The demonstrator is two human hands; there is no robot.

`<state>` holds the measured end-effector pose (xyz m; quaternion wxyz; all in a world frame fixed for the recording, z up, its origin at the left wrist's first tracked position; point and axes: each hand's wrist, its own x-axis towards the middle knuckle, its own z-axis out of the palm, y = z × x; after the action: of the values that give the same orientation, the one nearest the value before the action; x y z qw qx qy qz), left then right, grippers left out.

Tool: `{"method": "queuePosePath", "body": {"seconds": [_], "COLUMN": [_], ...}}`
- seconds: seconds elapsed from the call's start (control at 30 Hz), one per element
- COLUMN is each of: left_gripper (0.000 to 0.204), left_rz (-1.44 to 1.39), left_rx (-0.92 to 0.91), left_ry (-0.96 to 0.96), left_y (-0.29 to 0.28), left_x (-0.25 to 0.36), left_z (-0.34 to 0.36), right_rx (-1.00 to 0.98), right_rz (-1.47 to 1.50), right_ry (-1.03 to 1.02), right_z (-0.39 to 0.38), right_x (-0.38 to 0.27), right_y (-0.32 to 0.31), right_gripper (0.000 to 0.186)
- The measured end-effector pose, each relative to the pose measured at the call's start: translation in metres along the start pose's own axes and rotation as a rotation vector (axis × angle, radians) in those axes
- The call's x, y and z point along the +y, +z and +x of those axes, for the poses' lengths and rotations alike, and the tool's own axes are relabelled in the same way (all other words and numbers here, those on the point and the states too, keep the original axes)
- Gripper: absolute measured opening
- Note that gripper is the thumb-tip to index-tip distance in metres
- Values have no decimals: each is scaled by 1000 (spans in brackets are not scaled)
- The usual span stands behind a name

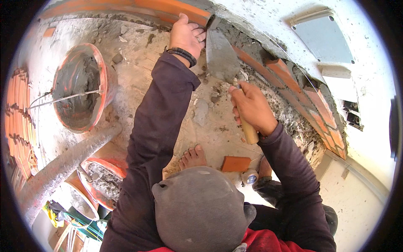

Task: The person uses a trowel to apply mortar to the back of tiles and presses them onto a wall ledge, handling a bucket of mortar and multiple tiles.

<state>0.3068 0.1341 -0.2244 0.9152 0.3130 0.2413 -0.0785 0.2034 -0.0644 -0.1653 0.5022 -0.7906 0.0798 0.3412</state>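
My right hand (250,107) grips the wooden handle of a trowel (220,54), whose grey blade points up toward a brick course (151,11) along the wall base. My left hand (188,40) reaches beside the blade tip, fingers slightly bent and apart, holding nothing visible; they are at the bricks, though contact is unclear. A second brick row (315,111) with grey mortar runs down the right. A loose red brick (236,164) lies below my right hand, near a small round metal item (249,177) and bare toes (193,155).
A mortar-filled bucket (67,105) stands left, beside stacked bricks (17,122). Below are another bucket (100,182) and a crusted pipe (63,161). The white wall (369,75) bounds the right, with a grey plate (321,38). A grey cloth-covered head shape (201,210) fills the lower centre.
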Motion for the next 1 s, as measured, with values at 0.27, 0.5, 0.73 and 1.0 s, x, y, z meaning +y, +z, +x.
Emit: {"method": "queuePosePath", "body": {"seconds": [0.27, 0.5, 0.73, 1.0], "left_gripper": [84, 81, 76, 72], "left_rz": [-50, 11, 52, 11], "left_rx": [13, 45, 92, 141], "left_ry": [-1, 52, 107, 148], "left_y": [2, 12, 14, 27], "left_x": [-9, -13, -26, -34], "left_z": [-3, -7, -6, -14], "right_rx": [-115, -220, -224, -72], "right_rz": [127, 180, 198, 55], "right_ry": [153, 115, 15, -35], "right_z": [-3, 7, 23, 26], "right_x": [-12, -21, -7, 17], "right_y": [-24, -42, -53, -47], "right_gripper": [23, 22, 24, 27]}}
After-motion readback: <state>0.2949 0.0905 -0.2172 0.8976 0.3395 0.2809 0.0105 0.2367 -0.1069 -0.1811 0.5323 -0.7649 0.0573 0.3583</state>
